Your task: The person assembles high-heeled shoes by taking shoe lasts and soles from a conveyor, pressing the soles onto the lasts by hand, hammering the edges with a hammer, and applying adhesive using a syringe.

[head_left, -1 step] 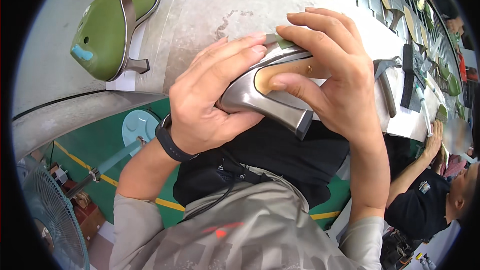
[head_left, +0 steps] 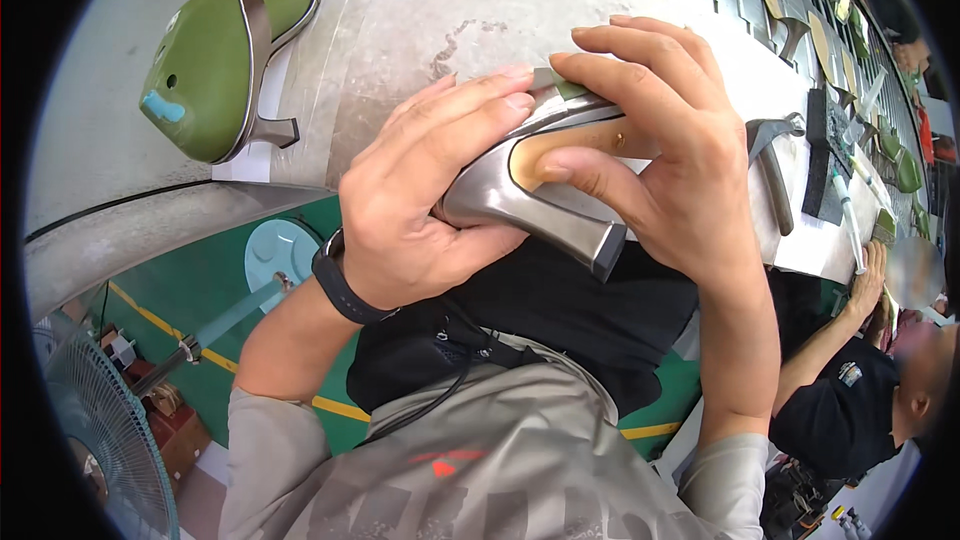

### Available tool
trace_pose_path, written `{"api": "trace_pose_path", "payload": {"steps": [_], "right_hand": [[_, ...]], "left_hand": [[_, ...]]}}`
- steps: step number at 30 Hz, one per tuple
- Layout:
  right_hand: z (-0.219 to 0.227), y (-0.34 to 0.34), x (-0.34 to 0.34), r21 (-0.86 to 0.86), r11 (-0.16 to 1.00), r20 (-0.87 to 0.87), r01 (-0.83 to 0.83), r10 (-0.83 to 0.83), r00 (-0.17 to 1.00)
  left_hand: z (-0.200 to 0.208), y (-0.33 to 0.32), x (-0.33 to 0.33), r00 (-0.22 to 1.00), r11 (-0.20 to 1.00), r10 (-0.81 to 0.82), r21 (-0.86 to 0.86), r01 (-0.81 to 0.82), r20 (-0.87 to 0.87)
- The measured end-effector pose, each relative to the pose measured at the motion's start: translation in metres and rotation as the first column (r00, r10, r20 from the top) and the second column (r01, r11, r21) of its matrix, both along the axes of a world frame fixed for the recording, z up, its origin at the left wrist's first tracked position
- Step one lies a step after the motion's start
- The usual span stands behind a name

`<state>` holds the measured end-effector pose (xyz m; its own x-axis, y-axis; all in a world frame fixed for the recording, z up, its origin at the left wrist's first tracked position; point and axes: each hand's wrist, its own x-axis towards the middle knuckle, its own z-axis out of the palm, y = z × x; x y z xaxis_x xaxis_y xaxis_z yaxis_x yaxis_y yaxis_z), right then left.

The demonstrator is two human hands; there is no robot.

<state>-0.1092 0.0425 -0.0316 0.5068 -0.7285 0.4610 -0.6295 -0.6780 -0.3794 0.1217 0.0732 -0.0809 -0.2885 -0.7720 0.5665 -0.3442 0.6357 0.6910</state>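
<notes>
Between my two hands is a high-heeled shoe (head_left: 497, 188) with a shiny dark-silver upper and heel, its heel tip pointing toward me and to the right. My left hand (head_left: 425, 175) wraps round the heel end and side, a black watch on its wrist. My right hand (head_left: 665, 135) grips the far side, thumb pressed on the tan sole and fingertips over the far edge. A bit of green last (head_left: 571, 90) shows near those fingertips. Another shoe (head_left: 262, 60) on a green last (head_left: 205, 75) lies on the bench at the left.
The grey workbench (head_left: 400, 0) curves round ahead of me. A hammer-like tool (head_left: 775, 175), a black block (head_left: 825, 155) and a syringe-like tube (head_left: 848, 220) lie at its right. Beyond is a slatted conveyor with shoe parts. A co-worker (head_left: 845, 410) stands at right; a fan (head_left: 105, 430) at lower left.
</notes>
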Motion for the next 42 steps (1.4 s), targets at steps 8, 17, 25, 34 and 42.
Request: {"api": "trace_pose_path", "payload": {"steps": [8, 17, 25, 34, 42], "right_hand": [[0.017, 0.01, 0.012, 0.176, 0.982, -0.025, 0.066, -0.063, 0.998], [0.004, -0.014, -0.024, 0.107, 0.994, 0.066, -0.038, 0.031, 0.997], [-0.001, -0.01, -0.022, 0.089, 0.995, 0.072, -0.054, 0.047, 0.996], [0.012, -0.002, -0.013, 0.193, 0.981, 0.081, -0.01, -0.005, 0.997], [0.005, -0.003, -0.036, 0.085, 0.992, -0.069, 0.088, -0.083, 0.994]], "left_hand": [[-0.002, 0.001, 0.003, 0.989, 0.993, -0.051, -0.096, 0.065, 0.141], [0.017, -0.009, -0.014, 0.996, 0.995, -0.064, 0.079, 0.059, 0.063], [0.021, -0.003, -0.013, 0.984, 0.992, -0.095, 0.102, 0.08, 0.152], [0.006, -0.003, -0.015, 0.962, 0.995, -0.067, -0.056, 0.085, 0.264], [0.003, -0.005, -0.023, 0.947, 0.991, -0.121, -0.01, 0.13, 0.298]]}}
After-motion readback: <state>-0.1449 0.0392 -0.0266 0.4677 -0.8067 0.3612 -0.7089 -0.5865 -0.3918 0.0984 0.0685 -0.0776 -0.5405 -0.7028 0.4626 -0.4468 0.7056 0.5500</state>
